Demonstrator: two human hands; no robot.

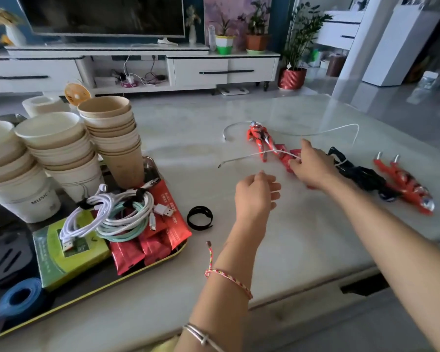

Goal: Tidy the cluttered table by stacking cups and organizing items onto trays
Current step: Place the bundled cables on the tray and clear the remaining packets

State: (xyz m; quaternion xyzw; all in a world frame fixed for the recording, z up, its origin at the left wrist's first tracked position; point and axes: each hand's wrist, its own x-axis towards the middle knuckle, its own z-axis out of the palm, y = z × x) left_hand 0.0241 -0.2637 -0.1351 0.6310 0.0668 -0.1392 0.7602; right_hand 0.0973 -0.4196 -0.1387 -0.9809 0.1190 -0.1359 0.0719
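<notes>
Your right hand (313, 166), well to the right of the tray (99, 286), pinched the loose white cable (277, 151) between thumb and fingers. I judge you held it there to draw the thin, springy cord in for coiling. The cable lay in wide loops on the glossy marble-look table (188, 128), far from the tray, and crossed a hard red plastic toy figure (261, 138). Your left hand (257, 194) hovered between the tray and the right hand with its fingers curled. I cannot tell whether it gripped anything. Just beside the tray's right rim sat a black strap loop (200, 217), probably ready to bind the coil. On the tray, the tapered paper cups (112, 128) already stood nested in stacks. In front of them, smooth coiled cables (117, 212) rested on crinkly red foil packets (163, 240).
</notes>
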